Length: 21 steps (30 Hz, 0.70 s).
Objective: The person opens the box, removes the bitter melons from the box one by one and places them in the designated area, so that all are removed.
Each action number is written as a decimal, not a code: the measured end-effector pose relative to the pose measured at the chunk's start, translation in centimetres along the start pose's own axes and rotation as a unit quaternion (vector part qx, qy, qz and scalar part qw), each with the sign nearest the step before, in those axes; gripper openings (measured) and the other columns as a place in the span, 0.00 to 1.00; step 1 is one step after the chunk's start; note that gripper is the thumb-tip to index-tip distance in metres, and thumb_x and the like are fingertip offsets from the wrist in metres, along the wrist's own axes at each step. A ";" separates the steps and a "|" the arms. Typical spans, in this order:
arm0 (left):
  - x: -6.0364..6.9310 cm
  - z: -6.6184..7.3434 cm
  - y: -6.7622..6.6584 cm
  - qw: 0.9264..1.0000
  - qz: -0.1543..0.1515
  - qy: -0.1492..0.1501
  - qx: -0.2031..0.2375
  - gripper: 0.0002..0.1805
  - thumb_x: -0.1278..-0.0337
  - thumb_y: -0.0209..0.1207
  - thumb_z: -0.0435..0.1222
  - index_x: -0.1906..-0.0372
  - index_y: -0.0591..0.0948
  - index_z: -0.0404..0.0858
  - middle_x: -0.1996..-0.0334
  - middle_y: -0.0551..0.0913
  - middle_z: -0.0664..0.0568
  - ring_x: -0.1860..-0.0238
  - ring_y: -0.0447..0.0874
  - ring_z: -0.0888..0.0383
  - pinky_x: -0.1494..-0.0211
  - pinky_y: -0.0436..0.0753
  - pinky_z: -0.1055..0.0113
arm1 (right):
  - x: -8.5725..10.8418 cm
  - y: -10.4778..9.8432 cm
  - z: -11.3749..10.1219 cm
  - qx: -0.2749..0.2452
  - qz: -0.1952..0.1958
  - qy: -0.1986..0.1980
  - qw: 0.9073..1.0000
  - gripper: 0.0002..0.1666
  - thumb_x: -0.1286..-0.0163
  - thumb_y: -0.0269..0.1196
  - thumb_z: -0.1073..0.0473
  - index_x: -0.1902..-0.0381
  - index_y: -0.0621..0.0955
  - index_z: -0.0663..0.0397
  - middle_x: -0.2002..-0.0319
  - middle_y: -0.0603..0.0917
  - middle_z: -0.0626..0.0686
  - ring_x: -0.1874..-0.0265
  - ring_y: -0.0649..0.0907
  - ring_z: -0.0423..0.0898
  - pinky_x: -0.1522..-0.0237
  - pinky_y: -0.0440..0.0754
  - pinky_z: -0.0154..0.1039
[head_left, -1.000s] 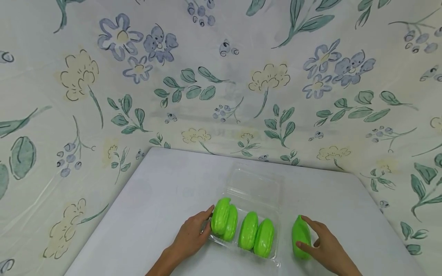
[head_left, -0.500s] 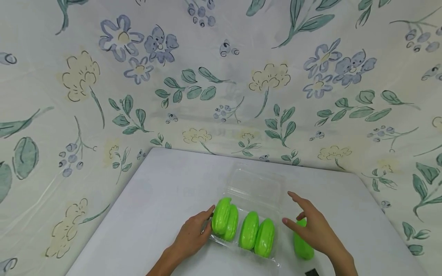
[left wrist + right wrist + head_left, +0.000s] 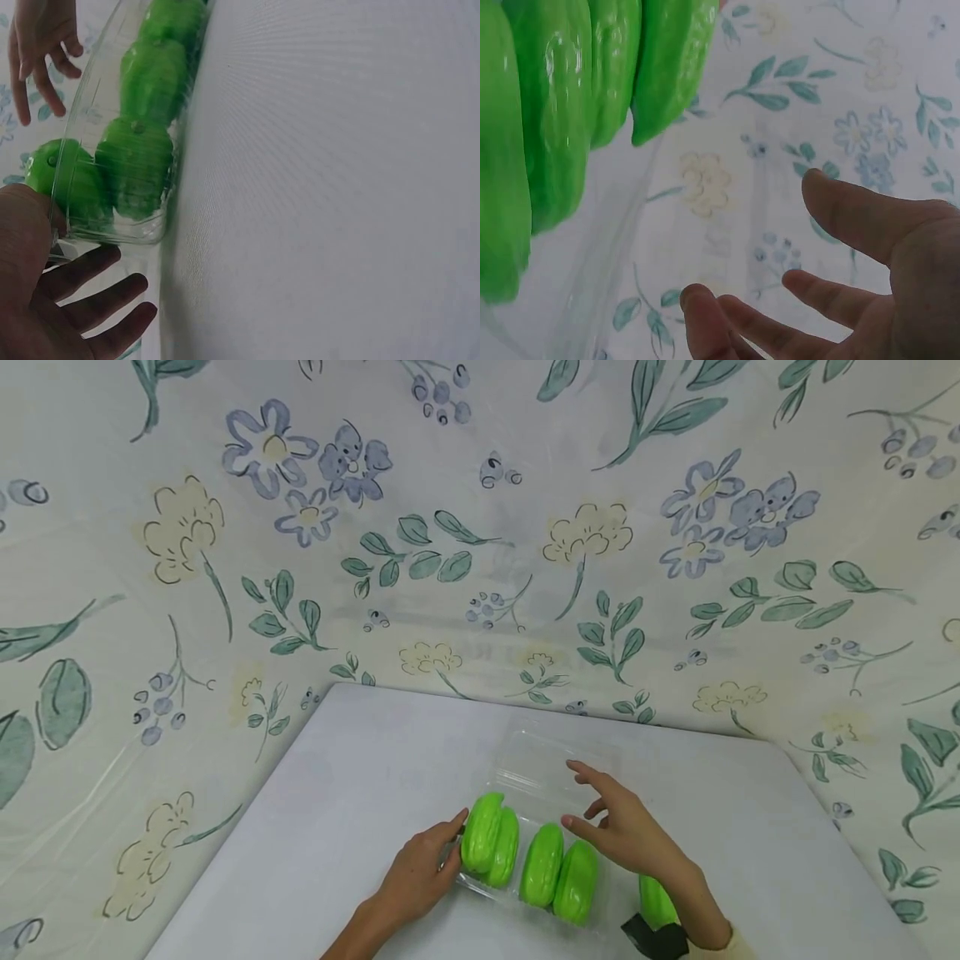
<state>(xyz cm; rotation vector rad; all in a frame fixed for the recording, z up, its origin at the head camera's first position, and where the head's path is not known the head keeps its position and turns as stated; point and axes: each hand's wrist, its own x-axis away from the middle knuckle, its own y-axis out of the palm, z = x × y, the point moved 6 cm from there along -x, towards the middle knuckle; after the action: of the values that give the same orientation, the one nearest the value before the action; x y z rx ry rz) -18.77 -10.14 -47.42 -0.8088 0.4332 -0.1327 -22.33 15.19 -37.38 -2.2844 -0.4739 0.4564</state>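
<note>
A clear plastic clamshell box [image 3: 491, 897] lies on the white table with its lid [image 3: 536, 756] folded back. Several glossy bright green toy vegetables [image 3: 542, 866], long and ribbed, lie side by side in it; the leftmost [image 3: 481, 832] sits higher, against the box's left side. My left hand [image 3: 418, 870] grips that left side by the rim; in the left wrist view its other fingers [image 3: 112, 315] spread outside the wall. Above the box's right part hovers my right hand [image 3: 626, 827], fingers apart, holding nothing. Another green vegetable [image 3: 657, 902] lies right of the box, partly behind my right forearm.
The white tabletop [image 3: 360, 760] extends on both sides of the box. A floral cloth [image 3: 480, 568] hangs behind and beside the table. A black strap [image 3: 656, 937] is at my right wrist, above a pale sleeve.
My right hand has let go of the vegetable right of the box and moved left and up, over the box's right part. The left hand still holds the box.
</note>
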 end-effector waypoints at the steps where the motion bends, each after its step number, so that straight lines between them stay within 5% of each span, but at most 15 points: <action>1: 0.0 0.0 0.0 1.000 0.001 0.002 0.000 0.26 0.32 0.54 0.32 0.31 0.68 0.30 0.46 0.82 0.48 0.44 0.80 0.53 0.43 0.79 0.56 | -0.2 0.4 -0.2 -0.009 -0.007 -0.004 1.000 0.43 0.35 0.69 0.52 0.26 0.63 0.48 0.39 0.74 0.62 0.64 0.83 0.44 0.66 0.82 0.35; 9: 0.0 0.2 -0.2 1.000 0.003 0.005 -0.005 0.26 0.32 0.54 0.31 0.31 0.68 0.29 0.47 0.83 0.49 0.45 0.81 0.53 0.44 0.80 0.56 | -1.2 3.8 -1.2 -0.068 -0.036 -0.021 0.997 0.44 0.33 0.68 0.51 0.25 0.61 0.47 0.38 0.72 0.64 0.67 0.84 0.44 0.65 0.83 0.34; 21: 0.0 0.2 -0.2 1.000 0.004 0.014 0.003 0.27 0.33 0.55 0.31 0.31 0.68 0.29 0.48 0.83 0.49 0.50 0.83 0.56 0.47 0.81 0.58 | -2.5 6.8 -2.7 -0.069 -0.037 -0.005 0.997 0.51 0.36 0.70 0.49 0.23 0.57 0.51 0.37 0.70 0.66 0.70 0.84 0.44 0.70 0.82 0.36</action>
<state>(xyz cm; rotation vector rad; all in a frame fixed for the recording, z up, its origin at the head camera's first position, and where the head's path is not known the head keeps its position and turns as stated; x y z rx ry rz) -18.68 -10.13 -47.11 -0.8002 0.4620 -0.1371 -21.94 8.01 -40.11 -2.3883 -0.6094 0.4103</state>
